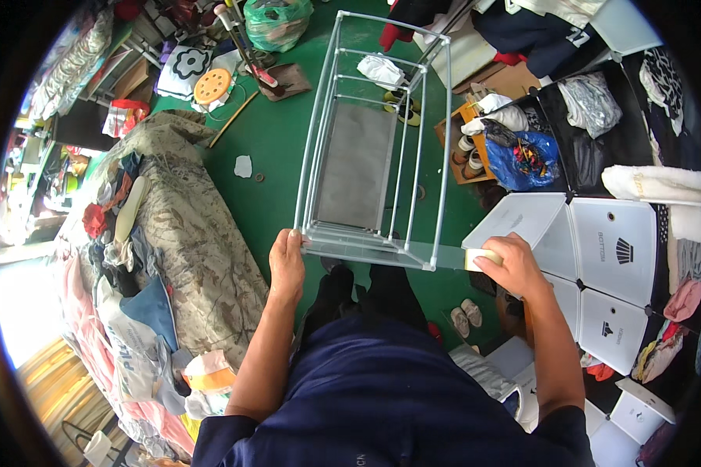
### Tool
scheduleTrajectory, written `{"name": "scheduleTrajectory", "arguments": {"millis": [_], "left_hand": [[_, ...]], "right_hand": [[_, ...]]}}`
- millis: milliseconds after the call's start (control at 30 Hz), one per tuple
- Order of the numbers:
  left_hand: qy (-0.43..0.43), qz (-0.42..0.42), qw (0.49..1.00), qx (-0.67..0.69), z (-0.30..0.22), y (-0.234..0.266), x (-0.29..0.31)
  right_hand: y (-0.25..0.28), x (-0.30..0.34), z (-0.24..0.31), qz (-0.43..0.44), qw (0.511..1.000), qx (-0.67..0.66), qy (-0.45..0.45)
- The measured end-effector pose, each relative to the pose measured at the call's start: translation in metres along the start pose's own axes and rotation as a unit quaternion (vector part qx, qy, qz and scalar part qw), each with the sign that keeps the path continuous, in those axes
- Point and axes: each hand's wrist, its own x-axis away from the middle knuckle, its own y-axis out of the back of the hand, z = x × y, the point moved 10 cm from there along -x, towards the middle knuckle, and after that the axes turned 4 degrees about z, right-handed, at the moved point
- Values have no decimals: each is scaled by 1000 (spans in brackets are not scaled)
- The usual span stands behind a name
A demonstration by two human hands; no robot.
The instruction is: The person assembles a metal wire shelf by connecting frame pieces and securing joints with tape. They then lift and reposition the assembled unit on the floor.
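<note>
In front of me stands a tall open rack of pale tubes point(444, 117), with a grey panel point(354, 163) low inside it. A strip of clear tape point(358, 251) stretches across the rack's near side. My left hand point(288, 268) pinches the strip's left end at the rack's near left corner. Closed around the tape roll point(484, 259) is my right hand point(514, 265), just beyond the near right corner. The strip runs from the roll toward my left fingers. Whether it sticks to the tubes along its length, I cannot tell.
A bed with a camouflage cover point(202, 249) and heaped clothes lies left. White cabinet doors point(615, 241) and open shelves stand right. On the green floor point(241, 210) are a green plastic bag point(279, 23), pale shoes point(466, 317) and an orange round stool top point(213, 86).
</note>
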Motion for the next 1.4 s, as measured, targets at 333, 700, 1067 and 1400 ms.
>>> {"name": "scheduleTrajectory", "arguments": {"millis": [333,700,1067,1400], "left_hand": [[-25,13,1000,-11,2,-6,0],[-16,22,1000,0,2,-4,1],[-11,32,999,9,-1,-7,3],[5,42,999,-4,-2,-12,4]], "right_hand": [[-44,1,-36,-75,996,22,-42],[-58,0,-48,-90,993,31,-62],[-74,-4,-61,-80,994,21,-72],[-104,-11,-81,-43,992,-43,-107]]}}
